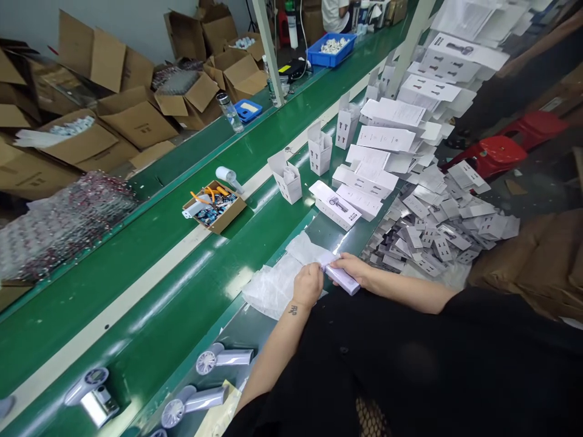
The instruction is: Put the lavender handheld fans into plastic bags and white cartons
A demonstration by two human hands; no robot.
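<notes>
My right hand is wrapped round a pale lavender handheld fan, its smooth handle pointing toward my body. My left hand is closed in a fist against the fan's far end; what its fingers pinch is hidden. Under and beyond both hands lie thin white translucent bags. Just past them a printed white box rests on the bench edge. Nearer to my left forearm lie lavender handheld fans with round grilles, one partly cut off by the frame.
Open white boxes stand on the green conveyor, near a small carton of parts and orange-handled tools. Stacked white boxes line the right side, above a loose heap. Red stools and brown cartons stand beyond.
</notes>
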